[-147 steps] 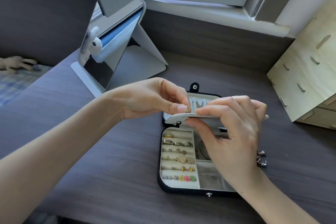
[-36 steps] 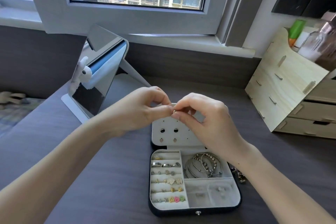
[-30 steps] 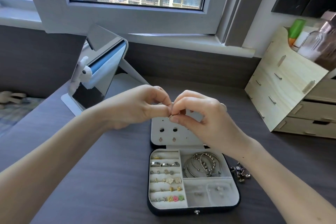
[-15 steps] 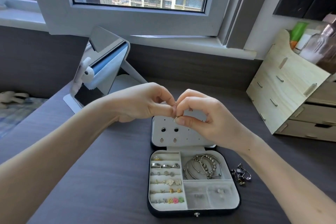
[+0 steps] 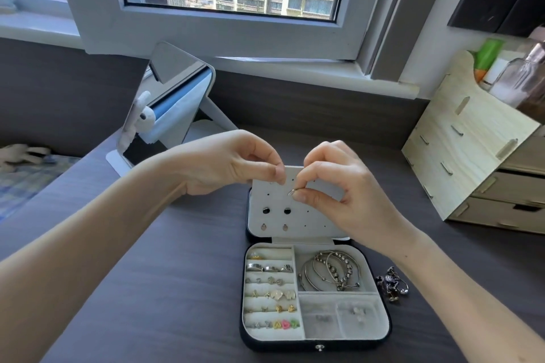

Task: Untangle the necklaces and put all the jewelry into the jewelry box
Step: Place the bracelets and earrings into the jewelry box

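Here, my right hand [image 5: 339, 197] pinching a small silver earring [image 5: 290, 192] at the white perforated panel [image 5: 309, 216] of the open black jewelry box [image 5: 315, 346], my left hand [image 5: 233, 165] beside, fingertips pinched, on what I cannot tell, tangled metal trinkets [image 5: 392, 287] just right of the box.

Left grip [image 5: 236, 162] fingertips pinched; right grip [image 5: 339, 186] pinches earring [image 5: 290, 192].

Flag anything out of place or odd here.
A small cluster of jewelry lies loose on the table just right of the open jewelry box, outside every compartment. The right hand pinches a small earring over the lid panel. Nothing looks spilled or damaged.
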`<state>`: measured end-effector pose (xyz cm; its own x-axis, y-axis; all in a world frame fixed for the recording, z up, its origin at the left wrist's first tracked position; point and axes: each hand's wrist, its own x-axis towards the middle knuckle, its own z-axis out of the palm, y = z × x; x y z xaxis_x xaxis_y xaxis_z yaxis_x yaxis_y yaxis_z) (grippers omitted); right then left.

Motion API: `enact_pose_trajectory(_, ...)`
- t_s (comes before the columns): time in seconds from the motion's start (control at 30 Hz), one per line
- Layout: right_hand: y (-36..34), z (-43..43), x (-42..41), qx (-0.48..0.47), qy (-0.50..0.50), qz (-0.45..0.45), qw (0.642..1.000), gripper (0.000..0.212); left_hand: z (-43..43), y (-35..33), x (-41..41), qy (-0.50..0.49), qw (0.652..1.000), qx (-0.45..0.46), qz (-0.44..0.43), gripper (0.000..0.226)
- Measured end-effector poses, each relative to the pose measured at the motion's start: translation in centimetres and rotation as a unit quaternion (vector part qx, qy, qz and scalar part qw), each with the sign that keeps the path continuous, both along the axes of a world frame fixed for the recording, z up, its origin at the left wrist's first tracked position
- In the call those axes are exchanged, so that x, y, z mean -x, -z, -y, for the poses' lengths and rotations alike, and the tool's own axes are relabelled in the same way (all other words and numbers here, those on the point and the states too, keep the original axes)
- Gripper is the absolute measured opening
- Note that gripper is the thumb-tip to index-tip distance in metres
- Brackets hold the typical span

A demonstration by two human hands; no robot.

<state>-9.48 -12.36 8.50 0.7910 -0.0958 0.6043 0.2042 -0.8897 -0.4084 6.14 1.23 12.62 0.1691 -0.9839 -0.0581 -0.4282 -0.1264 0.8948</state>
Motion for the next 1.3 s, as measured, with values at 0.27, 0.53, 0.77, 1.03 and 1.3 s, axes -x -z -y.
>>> enact_pose_trajectory(0.27, 1.0, 0.2, -0.5, 0.115, 0.141, 0.042, 0.982, 0.022, -0.9, 1.2, -0.6, -0.033, 0.992, 0.037, -0.116, 0.011)
enact_pose_trajectory(0.53, 0.8, -0.2, -0.6, 0.098, 0.146, 0.032, 0.984, 0.023, -1.3, 1.2, -0.3, -0.058, 0.989, 0.055, -0.126, 0.016)
enact_pose_trajectory(0.77, 0.5, -0.3, -0.6, 0.101, 0.16, 0.03, 0.982, 0.025, -1.6, 1.3, -0.3, -0.06, 0.988, 0.054, -0.128, 0.014)
enact_pose_trajectory(1.03, 0.5, -1.2, 0.0, 0.016, 0.182, 0.062, 0.981, 0.029, -2.0, 1.0, -0.4, -0.009, 0.992, 0.047, -0.12, 0.015)
enact_pose_trajectory(1.3, 1.3, -2.2, 1.5, 0.055, 0.189, 0.089, 0.976, 0.028, -1.2, 1.6, -1.1, 0.017, 0.991, 0.046, -0.123, 0.01)
